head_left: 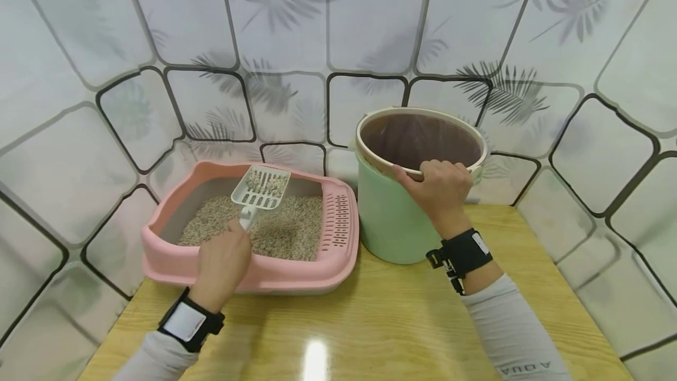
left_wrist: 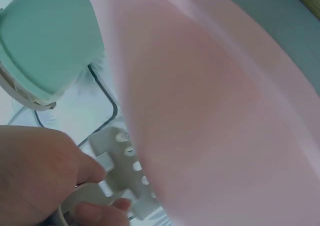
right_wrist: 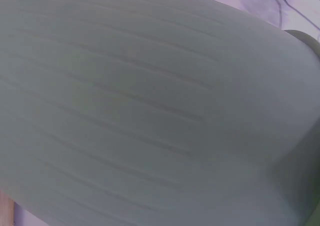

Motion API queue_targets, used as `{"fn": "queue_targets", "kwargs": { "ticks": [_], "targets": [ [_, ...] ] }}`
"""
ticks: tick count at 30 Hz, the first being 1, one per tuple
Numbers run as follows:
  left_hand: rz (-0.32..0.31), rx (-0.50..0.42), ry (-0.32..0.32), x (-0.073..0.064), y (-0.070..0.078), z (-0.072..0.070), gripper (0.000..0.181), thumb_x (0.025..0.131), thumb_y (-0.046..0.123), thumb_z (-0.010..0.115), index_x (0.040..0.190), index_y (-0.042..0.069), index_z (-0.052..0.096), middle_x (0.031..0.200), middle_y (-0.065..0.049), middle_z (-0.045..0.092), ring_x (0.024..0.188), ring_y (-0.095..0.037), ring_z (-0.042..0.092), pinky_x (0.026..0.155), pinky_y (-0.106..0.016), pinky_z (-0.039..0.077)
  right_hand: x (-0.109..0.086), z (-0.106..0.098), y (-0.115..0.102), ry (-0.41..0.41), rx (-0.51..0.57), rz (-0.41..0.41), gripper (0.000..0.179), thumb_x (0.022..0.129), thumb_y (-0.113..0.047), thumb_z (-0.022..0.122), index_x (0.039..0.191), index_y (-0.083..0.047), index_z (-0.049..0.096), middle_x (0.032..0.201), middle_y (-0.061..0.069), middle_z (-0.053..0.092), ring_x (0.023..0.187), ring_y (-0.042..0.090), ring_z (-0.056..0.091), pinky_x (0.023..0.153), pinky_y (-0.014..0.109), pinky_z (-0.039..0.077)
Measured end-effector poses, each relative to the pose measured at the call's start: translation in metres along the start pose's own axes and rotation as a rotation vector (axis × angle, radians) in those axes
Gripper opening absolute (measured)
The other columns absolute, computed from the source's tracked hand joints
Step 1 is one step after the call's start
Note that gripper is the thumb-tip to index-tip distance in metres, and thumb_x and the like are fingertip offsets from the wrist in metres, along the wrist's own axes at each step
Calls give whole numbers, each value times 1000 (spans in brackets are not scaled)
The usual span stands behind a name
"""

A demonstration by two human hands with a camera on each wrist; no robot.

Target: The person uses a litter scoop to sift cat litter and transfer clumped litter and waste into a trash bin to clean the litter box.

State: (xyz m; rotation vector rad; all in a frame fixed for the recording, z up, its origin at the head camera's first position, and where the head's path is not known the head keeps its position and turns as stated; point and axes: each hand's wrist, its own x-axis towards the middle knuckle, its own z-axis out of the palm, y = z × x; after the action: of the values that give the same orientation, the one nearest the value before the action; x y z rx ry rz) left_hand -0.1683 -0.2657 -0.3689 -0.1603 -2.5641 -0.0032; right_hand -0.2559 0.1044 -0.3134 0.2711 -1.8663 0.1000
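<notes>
My left hand grips the handle of a white slotted litter scoop, raised above the litter box. Some pale litter lies in the scoop. The pink litter box holds a bed of tan litter. In the left wrist view, fingers curl round the grey-white scoop beside the box's pink outer wall. My right hand grips the near rim of a green trash bin, which has a cream ring round its top and a dark liner inside. Only the bin's wall fills the right wrist view; that hand is hidden there.
Box and bin stand side by side on a yellow wooden table. The litter box has a perforated panel on its right side. A patterned white covering surrounds the table at the back and sides.
</notes>
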Motion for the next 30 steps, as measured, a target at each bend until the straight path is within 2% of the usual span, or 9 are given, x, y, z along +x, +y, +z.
{"fn": "queue_targets", "kwargs": {
  "ticks": [4,11,14,17,19,21,26,28,30],
  "targets": [
    [-16,-25,18,0,4,2,31,93,14,61,74,0,41,45,-10,45,35,-25,46,31,-36,35,0,1,1,4,-1,-1,73,87,-67,49,45,-10,32,42,3,27,37,22,23,45,35,17],
    [-34,-66,24,1,8,10,28,95,15,57,77,0,41,47,-11,44,35,-26,44,30,-36,32,0,1,2,4,-1,1,72,86,-66,50,44,-10,32,41,3,27,37,22,23,45,35,17],
    [-16,-67,35,1,9,12,28,96,14,56,77,0,41,46,-9,43,34,-25,42,30,-35,32,0,1,1,9,-1,-1,72,86,-65,51,44,-10,32,41,3,27,37,21,23,45,35,17],
    [3,-82,73,2,9,13,28,94,14,58,76,0,41,45,-7,41,33,-25,42,29,-35,31,1,1,0,15,1,-4,71,86,-65,51,44,-10,32,41,3,27,36,21,23,45,35,17],
    [14,-98,63,2,8,11,27,94,14,57,76,-1,42,44,-7,41,32,-25,42,29,-35,32,2,1,-1,18,3,-7,71,87,-65,51,44,-10,32,41,3,28,36,21,23,45,35,18],
    [4,-143,2,3,6,9,26,95,14,53,78,-2,43,46,-7,42,33,-25,43,29,-34,33,3,1,-1,20,3,-7,72,87,-65,50,44,-10,32,41,3,28,36,22,24,45,35,18],
    [-93,-322,-299,8,-4,0,28,102,19,37,87,-3,46,57,-9,46,42,-22,45,35,-30,34,3,1,-1,23,-2,-5,72,88,-65,49,44,-10,32,41,3,28,36,22,24,45,35,19],
    [-119,-369,-367,10,-8,-2,31,103,20,34,89,-4,46,60,-9,46,45,-22,45,38,-31,35,2,1,-1,26,-2,-3,72,87,-65,50,44,-10,32,41,4,28,36,22,24,45,35,19],
    [-133,-384,-399,12,-12,-3,33,103,22,32,88,-4,47,61,-9,46,46,-22,46,39,-31,35,1,1,-1,29,4,-2,72,87,-64,51,44,-9,32,41,4,28,36,22,24,45,35,18]
  ]
}}
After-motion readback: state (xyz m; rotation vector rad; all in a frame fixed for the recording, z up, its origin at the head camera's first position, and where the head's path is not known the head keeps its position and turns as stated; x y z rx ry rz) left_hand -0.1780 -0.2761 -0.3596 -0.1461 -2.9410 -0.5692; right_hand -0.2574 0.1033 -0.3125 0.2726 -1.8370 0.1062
